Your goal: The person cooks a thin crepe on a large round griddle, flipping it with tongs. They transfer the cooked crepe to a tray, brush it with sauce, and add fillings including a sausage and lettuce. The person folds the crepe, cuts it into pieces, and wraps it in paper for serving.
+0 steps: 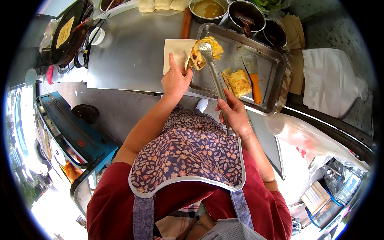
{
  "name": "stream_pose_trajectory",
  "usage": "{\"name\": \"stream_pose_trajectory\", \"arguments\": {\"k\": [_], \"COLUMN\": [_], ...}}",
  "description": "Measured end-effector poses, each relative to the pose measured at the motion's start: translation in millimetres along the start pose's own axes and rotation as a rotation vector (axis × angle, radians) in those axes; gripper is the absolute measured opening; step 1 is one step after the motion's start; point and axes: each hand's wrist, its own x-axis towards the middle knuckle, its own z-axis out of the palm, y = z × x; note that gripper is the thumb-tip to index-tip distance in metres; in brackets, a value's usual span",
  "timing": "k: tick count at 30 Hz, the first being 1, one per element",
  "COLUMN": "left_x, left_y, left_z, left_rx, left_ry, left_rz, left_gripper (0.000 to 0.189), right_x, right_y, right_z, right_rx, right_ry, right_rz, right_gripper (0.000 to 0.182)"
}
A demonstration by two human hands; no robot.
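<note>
My left hand (177, 78) holds the lower right edge of a pale paper bag (174, 54) between thumb and fingers, with the index finger stretched out over it. At the bag's right side is a folded filled flatbread (198, 57). My right hand (234, 112) is closed on a pair of metal food tongs (217, 78), whose perforated end lies over that flatbread. Below and to its right, a cut flatbread (240, 84) rests in a metal tray (277, 75), beside a scraper with an orange handle (256, 88).
Behind the tray stand a pot of yellowish liquid (209, 9) and pots of dark sauce (247, 15). A rolling pin (186, 24) lies on the steel counter (126, 60). At the far left a flatbread lies on a round griddle (72, 18). White plastic bags (330, 81) hang at right.
</note>
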Motion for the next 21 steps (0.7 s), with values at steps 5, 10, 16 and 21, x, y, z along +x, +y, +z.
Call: {"name": "stream_pose_trajectory", "arguments": {"k": [5, 10, 16, 21], "left_x": [5.7, 5.3, 2.0, 23.0], "left_y": [1.8, -2.4, -10.6, -35.7], "left_z": [1.5, 10.4, 12.7, -1.1], "left_rx": [-0.015, -0.086, -0.483, -0.546], "left_ry": [0.064, 0.093, 0.041, -0.104], "left_rz": [0.046, 0.145, 0.058, -0.083], "left_gripper": [0.092, 0.097, 0.092, 0.064], "right_x": [-4.7, 4.4, 28.9, 32.6], "right_y": [-10.3, -12.4, 20.6, 29.4], "right_z": [8.6, 21.4, 27.4, 24.0], "right_rx": [0.122, 0.182, -0.082, -0.399], "right_ry": [-0.043, -0.030, 0.057, 0.146], "right_rz": [0.030, 0.032, -0.090, -0.133], "right_gripper": [0.063, 0.058, 0.060, 0.066]}}
